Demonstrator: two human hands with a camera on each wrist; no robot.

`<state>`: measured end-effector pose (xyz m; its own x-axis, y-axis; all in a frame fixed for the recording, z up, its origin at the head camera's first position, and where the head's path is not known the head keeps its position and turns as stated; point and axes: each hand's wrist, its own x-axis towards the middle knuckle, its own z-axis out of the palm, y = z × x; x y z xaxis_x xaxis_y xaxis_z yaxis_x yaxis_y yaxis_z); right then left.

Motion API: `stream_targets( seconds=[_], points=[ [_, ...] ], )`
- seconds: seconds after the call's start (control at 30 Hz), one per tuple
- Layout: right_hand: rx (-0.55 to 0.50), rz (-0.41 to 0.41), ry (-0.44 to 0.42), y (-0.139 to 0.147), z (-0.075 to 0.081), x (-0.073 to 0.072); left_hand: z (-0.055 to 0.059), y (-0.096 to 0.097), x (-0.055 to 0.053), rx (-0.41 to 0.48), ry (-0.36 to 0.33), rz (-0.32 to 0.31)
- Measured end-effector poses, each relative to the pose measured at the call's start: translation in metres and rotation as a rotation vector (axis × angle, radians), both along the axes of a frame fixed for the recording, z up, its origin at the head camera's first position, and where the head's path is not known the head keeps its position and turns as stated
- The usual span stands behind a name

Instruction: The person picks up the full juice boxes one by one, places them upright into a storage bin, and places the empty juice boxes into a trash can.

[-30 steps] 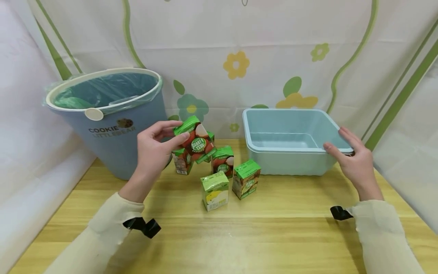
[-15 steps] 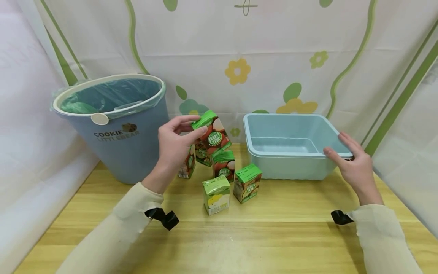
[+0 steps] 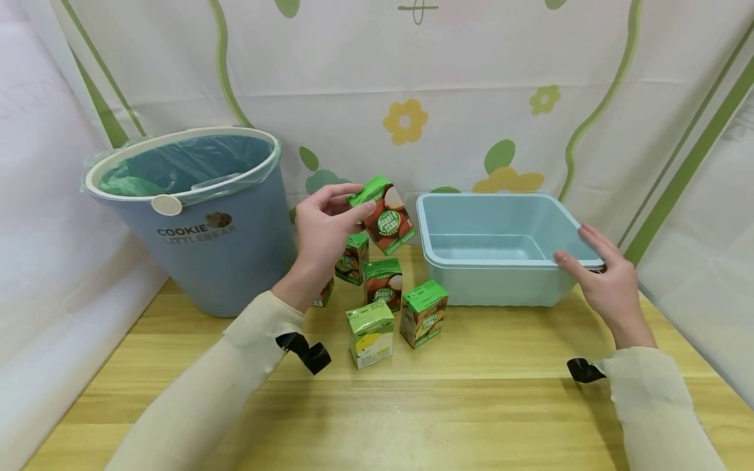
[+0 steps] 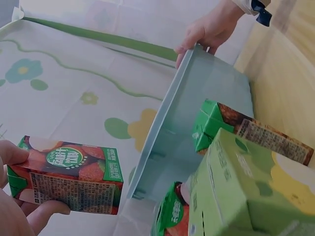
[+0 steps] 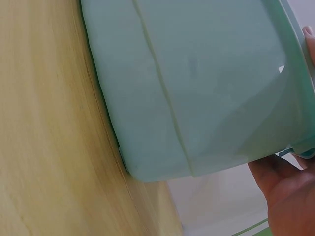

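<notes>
Blue bin (image 3: pixel 194 268) at far left, and here's the left hand (image 3: pixel 324 229), fingers pinching a tilted red juice carton (image 3: pixel 389 219); it's just swung higher and rightward, above the standing cartons (image 3: pixel 424 317) on the desk (image 3: pixel 400 418), so now it's near the pale-blue tub (image 3: pixel 495 286), still outside, while the right hand (image 3: pixel 612 288) grips the tub's right rim
</notes>
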<state>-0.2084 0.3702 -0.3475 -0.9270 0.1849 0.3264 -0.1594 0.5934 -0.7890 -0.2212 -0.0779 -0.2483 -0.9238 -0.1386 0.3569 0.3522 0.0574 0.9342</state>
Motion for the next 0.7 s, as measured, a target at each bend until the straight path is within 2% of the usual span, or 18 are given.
stream_targets(
  seconds=[0.33, 0.57, 0.7],
  points=[
    [-0.005, -0.005, -0.008, 0.001, 0.0, -0.003, 0.001, 0.025, -0.016, 0.094, -0.063, -0.039],
    [-0.003, -0.013, -0.007, 0.001, 0.0, -0.004, 0.001, 0.041, -0.026, 0.177, -0.086, -0.102],
    [-0.003, -0.014, -0.008, 0.002, -0.001, -0.003, 0.001, 0.05, -0.029, 0.178, -0.1, -0.124]
  ],
)
